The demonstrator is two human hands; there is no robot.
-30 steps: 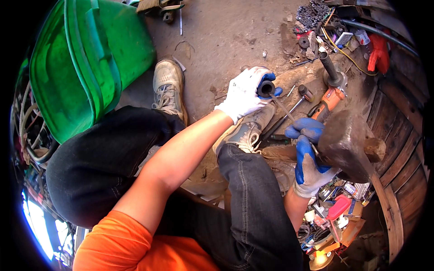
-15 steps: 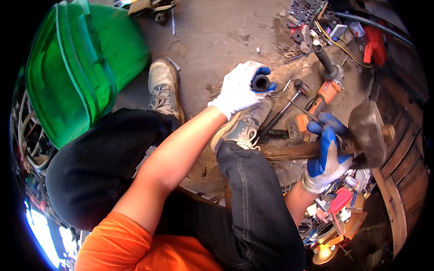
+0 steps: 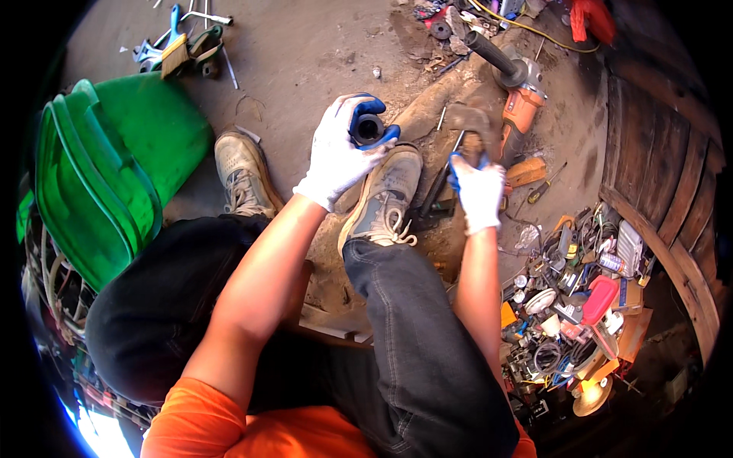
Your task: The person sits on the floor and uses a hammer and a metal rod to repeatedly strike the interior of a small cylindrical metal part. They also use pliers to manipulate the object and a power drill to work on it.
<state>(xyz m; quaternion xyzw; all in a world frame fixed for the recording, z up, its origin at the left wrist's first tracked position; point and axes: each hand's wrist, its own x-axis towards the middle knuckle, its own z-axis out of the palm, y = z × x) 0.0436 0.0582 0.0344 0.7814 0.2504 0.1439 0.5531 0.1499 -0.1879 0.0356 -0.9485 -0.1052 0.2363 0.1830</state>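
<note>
My left hand (image 3: pixel 340 149), in a white glove with blue palm, is closed around a dark hollow metal sleeve (image 3: pixel 369 130), its open end facing up. It is above the toe of my right shoe (image 3: pixel 389 179). To the right, my gloved right hand (image 3: pixel 479 195) is closed on a hammer (image 3: pixel 469 120); its head is blurred by motion, and most of its handle is hidden. Just beyond that hand lies an orange angle grinder (image 3: pixel 522 111) with a black side handle. A dark bar-like tool (image 3: pixel 437 191) rests on the ground between my right shoe and right hand.
A green plastic bin (image 3: pixel 172 137) lies at the left. Beyond it are a brush (image 3: pixel 175 57) and other hand tools. A heap of cables, tools and boxes (image 3: pixel 569 305) fills the lower right, near wooden planks (image 3: pixel 649 153). A red cloth or bag (image 3: pixel 590 21) lies far right.
My right hand has swung the hammer from the far right inward and farther forward. The view has shifted; my left hand still holds the sleeve above my shoe.
</note>
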